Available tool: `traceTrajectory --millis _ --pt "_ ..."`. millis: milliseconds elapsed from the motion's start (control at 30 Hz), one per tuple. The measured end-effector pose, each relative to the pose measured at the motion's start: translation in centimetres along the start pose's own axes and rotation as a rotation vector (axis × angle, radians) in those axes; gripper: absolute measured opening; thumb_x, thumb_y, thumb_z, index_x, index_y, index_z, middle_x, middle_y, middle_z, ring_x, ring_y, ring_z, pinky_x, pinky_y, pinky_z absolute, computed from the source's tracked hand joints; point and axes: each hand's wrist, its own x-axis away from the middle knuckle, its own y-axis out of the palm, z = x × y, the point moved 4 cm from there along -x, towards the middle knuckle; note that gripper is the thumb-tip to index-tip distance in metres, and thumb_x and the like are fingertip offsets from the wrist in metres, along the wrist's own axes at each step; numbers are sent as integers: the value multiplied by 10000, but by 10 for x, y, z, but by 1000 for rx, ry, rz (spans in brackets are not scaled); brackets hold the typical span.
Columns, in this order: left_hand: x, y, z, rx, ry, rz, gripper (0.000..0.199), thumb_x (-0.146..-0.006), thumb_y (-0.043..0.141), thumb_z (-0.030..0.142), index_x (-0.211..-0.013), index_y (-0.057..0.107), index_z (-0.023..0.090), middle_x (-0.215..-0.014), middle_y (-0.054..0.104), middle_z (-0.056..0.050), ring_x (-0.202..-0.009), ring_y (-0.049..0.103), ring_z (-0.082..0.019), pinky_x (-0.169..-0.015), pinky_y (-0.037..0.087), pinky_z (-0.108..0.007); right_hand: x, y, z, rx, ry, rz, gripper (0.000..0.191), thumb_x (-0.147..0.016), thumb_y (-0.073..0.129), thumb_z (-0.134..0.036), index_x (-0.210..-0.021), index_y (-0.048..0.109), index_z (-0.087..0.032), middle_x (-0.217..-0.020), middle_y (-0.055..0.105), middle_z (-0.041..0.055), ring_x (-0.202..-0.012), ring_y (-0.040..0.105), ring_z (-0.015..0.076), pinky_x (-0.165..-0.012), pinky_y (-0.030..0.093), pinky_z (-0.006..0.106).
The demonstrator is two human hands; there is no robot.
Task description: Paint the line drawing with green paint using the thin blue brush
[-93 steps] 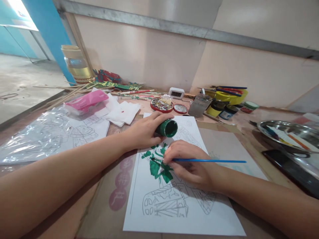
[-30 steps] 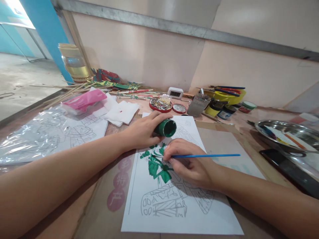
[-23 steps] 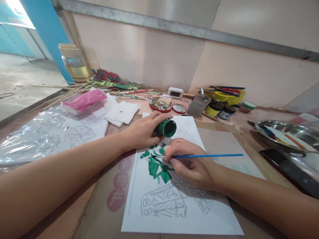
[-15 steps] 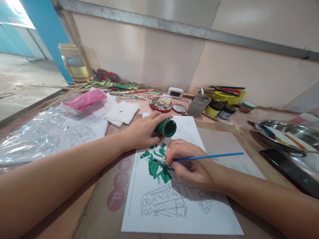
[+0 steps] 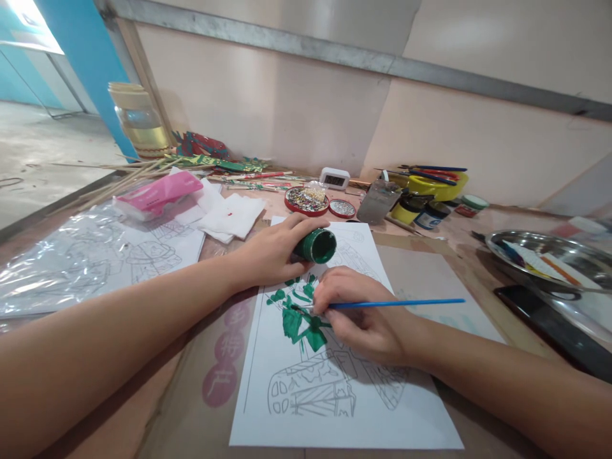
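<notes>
On your left, line drawings [image 5: 155,255] lie partly under clear plastic [image 5: 62,271], with a pink packet [image 5: 160,194] beyond. Your left hand [image 5: 268,256] wraps over a green paint jar [image 5: 315,246], tipped, mouth facing near and right, over the far half of your drawing sheet [image 5: 344,430]. Nearer and right, your right hand [image 5: 356,328] pinches a blue brush [image 5: 406,303], tip at the green patch [image 5: 291,325]. At right sits a metal bowl [image 5: 549,239].
</notes>
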Motion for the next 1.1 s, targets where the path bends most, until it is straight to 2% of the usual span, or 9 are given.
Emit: traceTrajectory --millis 133,267,400,600,767,867,1100 --pt "-1 1 -1 -3 2 2 700 -851 627 218 -1492 357 294 -1437 509 -93 -1239 603 -295 -1024 500 -417 1 -2 -2 -18 -19 21 197 -720 466 -42 -762 571 -203 -745 615 22 -741 563 187 -706 480 341" --pt "0 2 -2 -5 10 6 697 -852 626 217 -1493 362 280 -1436 513 -98 -1228 609 -298 -1025 501 -427 1 -4 -3 -15 -26 62 192 -755 466 -52 -796 582 -200 -765 623 29 -745 572 189 -711 488 352" --pt "1 1 -2 -3 9 5 694 -858 628 218 -1497 363 274 -1437 513 -103 -1222 613 -301 -1023 504 -434 0 -2 -1 5 -6 40 197 -791 484 -55 -844 608 -197 -801 653 39 -780 598 198 -731 497 361" --pt "0 1 -1 -2 5 1 709 -843 636 205 -1495 365 273 -1440 510 -103 -1239 604 -307 -1027 501 -434 2 -2 0 -15 -25 28 163 -734 463 -71 -759 560 -199 -734 602 29 -734 543 193 -692 471 353" --pt "0 1 -2 -4 2 -1 710 -843 626 204 -1497 361 280 -1436 511 -98 -1230 607 -300 -1023 502 -433 0 -4 -3 -24 -30 61 181 -747 464 -55 -789 563 -200 -760 611 22 -750 555 186 -714 477 352" --pt "0 1 -1 0 14 -1 704 -849 619 210 -1500 357 268 -1440 506 -105 -1226 608 -299 -1021 502 -435 -1 -3 -2 -15 -15 39 191 -767 479 -49 -813 585 -200 -782 633 23 -779 579 191 -736 484 354" --pt "0 0 -1 -9 -12 -10 713 -837 630 206 -1494 361 280 -1422 514 -101 -1220 613 -308 -1012 507 -442 1 -3 -2 -26 -40 38 159 -726 462 -70 -752 554 -198 -732 593 23 -732 538 188 -700 463 348"
